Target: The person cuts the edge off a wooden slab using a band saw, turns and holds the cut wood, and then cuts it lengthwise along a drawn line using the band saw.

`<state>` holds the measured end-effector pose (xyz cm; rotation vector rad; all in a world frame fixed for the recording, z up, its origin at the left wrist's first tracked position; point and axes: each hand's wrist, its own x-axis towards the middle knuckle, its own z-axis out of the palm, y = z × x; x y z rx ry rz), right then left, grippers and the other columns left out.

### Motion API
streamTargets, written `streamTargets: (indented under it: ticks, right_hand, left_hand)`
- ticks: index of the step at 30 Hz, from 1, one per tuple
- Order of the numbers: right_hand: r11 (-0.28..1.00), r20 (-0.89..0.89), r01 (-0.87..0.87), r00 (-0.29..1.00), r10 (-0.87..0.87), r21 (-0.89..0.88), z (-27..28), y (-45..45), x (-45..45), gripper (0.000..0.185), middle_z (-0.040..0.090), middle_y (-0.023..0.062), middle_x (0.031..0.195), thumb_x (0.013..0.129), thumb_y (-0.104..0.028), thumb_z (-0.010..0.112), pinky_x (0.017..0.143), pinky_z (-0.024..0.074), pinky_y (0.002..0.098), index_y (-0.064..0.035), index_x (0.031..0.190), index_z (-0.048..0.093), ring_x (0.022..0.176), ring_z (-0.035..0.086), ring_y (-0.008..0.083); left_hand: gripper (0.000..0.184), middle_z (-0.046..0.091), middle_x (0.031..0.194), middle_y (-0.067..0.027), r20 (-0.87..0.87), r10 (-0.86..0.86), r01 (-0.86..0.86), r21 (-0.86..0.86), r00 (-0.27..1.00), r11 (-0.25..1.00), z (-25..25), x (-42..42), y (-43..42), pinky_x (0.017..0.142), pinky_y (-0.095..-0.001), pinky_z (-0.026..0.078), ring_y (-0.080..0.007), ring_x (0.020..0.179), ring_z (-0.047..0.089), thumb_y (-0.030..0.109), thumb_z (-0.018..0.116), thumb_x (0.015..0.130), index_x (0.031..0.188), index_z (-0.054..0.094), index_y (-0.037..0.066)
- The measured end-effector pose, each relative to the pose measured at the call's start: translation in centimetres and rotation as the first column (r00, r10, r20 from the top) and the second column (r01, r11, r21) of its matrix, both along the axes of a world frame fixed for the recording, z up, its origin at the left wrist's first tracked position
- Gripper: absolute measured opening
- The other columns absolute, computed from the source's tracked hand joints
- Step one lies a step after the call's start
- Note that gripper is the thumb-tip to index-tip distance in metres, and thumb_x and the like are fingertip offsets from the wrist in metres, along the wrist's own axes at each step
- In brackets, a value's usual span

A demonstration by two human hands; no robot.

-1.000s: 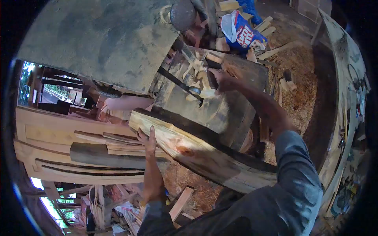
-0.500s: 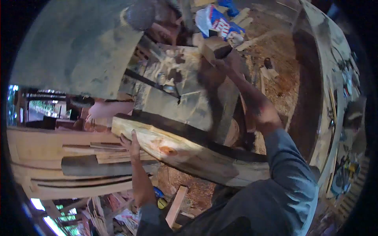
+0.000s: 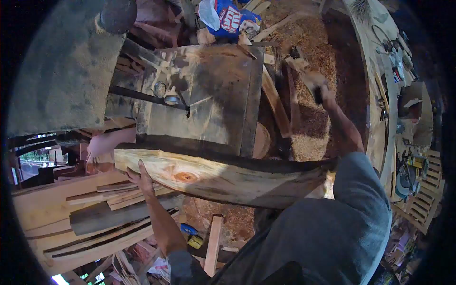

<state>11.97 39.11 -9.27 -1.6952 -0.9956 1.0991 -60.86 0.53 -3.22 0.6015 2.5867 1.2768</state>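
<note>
A long, thick wooden plank (image 3: 223, 176) with a knot and one curved edge lies across in front of me. My left hand (image 3: 142, 180) grips its near edge towards the left end, thumb on the upper face. My right arm reaches past the plank's right end. Over the sawdust on the right is my right hand (image 3: 320, 88), blurred by motion. A pale strip of wood (image 3: 301, 69) is by its fingers; whether they hold it I cannot tell. Beyond the plank stands a dusty machine table (image 3: 218, 104) with a dark slot and round metal parts (image 3: 171, 96).
A large dusty panel (image 3: 61, 61) fills the upper left. Boards (image 3: 109, 213) are stacked at the left. A blue and white bag (image 3: 228, 19) lies behind the machine table. Along the right runs a long bench (image 3: 380, 95) with tools. Offcuts lie below.
My right hand, with a wood block over the machine table earlier, has moved right above the sawdust. The view has shifted. My left hand stays on the plank.
</note>
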Motion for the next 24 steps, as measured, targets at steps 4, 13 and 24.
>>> streamTargets:
  ticks: [4,13,24]
  right_hand:
    - [0.977,-0.319,-0.089,0.947,0.024,-0.192,-11.5,-5.0,7.5,0.045,0.071,0.0097,0.085,0.091,-0.045,0.066,0.076,0.0552,0.0387,-0.0038,0.109,0.072,0.075,0.067,0.0247]
    - [0.884,0.939,-0.459,0.333,0.081,0.086,5.0,0.6,-0.6,0.073,0.054,0.0315,0.131,0.087,-0.030,0.068,0.101,0.0467,0.0528,-0.0037,0.150,0.039,0.118,0.054,0.0511]
    - [0.986,0.568,-0.149,0.819,0.085,0.068,27.1,-28.8,10.6,0.063,0.052,0.0192,0.149,0.100,-0.024,0.066,0.112,0.0414,0.0381,0.0026,0.151,0.042,0.135,0.052,0.0282]
  left_hand:
    - [0.107,0.003,0.165,-0.0260,-0.056,-0.003,0.000,-0.051,0.998,0.999,-0.3,-0.5,-0.1,0.121,-0.0520,0.022,-0.0423,0.152,0.009,0.063,0.069,0.090,0.159,0.019,-0.001]
    - [0.107,0.022,0.162,-0.0240,-0.074,-0.045,0.040,-0.065,0.996,0.997,-1.7,-2.0,0.2,0.115,-0.0460,0.038,-0.0406,0.139,0.042,0.064,0.068,0.089,0.160,0.019,0.000]
    - [0.110,0.017,0.165,-0.0260,-0.117,0.001,-0.026,-0.220,0.993,0.975,1.0,0.6,0.4,0.119,-0.0498,0.029,-0.0400,0.147,0.030,0.070,0.063,0.088,0.160,0.019,-0.001]
